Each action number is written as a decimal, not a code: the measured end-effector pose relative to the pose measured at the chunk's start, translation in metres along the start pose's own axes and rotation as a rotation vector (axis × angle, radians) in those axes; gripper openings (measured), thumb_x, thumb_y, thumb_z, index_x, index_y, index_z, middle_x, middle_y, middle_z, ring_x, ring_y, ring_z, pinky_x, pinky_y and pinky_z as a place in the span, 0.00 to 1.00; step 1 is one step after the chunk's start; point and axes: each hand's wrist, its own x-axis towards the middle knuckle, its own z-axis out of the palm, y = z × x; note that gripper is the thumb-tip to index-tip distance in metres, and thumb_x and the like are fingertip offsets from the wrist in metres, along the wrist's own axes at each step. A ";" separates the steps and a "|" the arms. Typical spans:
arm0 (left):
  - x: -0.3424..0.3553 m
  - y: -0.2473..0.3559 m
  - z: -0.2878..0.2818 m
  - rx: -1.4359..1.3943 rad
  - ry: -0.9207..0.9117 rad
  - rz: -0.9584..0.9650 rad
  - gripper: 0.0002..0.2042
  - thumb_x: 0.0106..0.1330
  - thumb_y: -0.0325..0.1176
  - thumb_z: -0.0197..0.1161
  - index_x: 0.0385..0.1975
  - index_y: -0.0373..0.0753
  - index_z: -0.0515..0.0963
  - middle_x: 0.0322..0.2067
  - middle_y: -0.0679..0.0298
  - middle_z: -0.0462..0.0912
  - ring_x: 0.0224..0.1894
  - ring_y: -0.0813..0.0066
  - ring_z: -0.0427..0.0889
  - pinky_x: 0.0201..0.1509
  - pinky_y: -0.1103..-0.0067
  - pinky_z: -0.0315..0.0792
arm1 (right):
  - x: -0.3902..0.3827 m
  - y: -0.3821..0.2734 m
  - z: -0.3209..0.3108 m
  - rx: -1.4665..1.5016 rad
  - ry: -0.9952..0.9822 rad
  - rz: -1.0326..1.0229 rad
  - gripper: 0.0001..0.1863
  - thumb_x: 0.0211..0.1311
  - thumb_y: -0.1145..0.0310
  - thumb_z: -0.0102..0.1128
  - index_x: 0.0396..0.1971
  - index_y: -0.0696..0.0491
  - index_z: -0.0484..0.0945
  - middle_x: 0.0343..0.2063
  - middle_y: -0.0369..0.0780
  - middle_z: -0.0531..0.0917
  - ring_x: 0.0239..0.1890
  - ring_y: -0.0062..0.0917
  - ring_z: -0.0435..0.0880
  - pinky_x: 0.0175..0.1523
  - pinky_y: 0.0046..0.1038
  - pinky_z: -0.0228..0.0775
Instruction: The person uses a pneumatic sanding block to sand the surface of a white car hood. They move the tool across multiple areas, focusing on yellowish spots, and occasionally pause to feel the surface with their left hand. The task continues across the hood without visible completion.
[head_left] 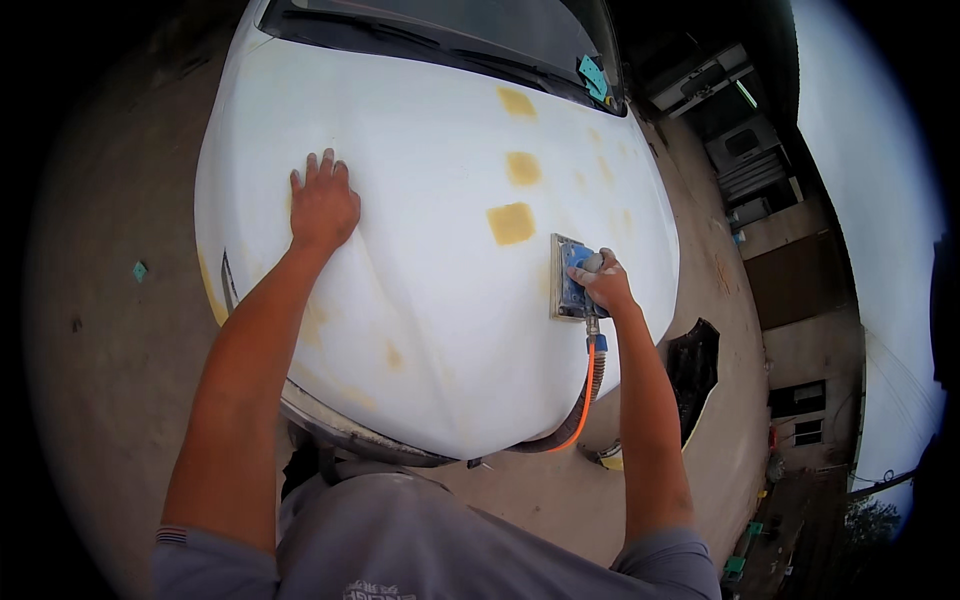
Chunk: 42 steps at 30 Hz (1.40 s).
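A white car hood (430,170) fills the middle, with several yellowish patches (510,222) and fainter stains. My left hand (323,205) rests on the hood's left half, its fingers spread. At the right half, my right hand (603,280) grips a blue rectangular sander (566,276) lying on the paint beside the lowest solid patch. An orange hose (583,400) and a dark ridged hose (560,431) run from the sander down over the front edge.
A dark windscreen (420,20) with a teal item (592,76) borders the hood's top. A black panel (688,375) lies on the concrete floor (120,350) at right. Buildings (800,280) stand beyond, and a small teal piece (139,271) lies at left.
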 end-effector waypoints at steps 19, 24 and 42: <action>0.002 0.002 0.007 -0.032 0.025 0.002 0.24 0.73 0.36 0.52 0.66 0.35 0.74 0.75 0.54 0.66 0.78 0.50 0.61 0.79 0.48 0.55 | 0.003 -0.003 -0.006 -0.159 -0.028 -0.027 0.57 0.52 0.46 0.81 0.71 0.70 0.63 0.58 0.59 0.81 0.62 0.42 0.83 0.67 0.32 0.72; 0.000 0.003 0.002 -0.009 0.008 -0.001 0.24 0.73 0.36 0.52 0.66 0.35 0.74 0.75 0.54 0.66 0.78 0.50 0.60 0.79 0.48 0.55 | 0.002 -0.010 -0.010 -0.110 -0.046 -0.013 0.56 0.52 0.47 0.80 0.70 0.70 0.64 0.56 0.59 0.83 0.59 0.42 0.85 0.66 0.33 0.74; -0.001 0.001 0.014 0.048 0.049 0.022 0.24 0.74 0.39 0.54 0.67 0.37 0.73 0.75 0.55 0.66 0.78 0.51 0.61 0.78 0.48 0.57 | 0.013 0.017 0.013 -0.087 0.140 -0.175 0.55 0.54 0.45 0.79 0.72 0.67 0.63 0.60 0.57 0.82 0.62 0.43 0.83 0.65 0.33 0.74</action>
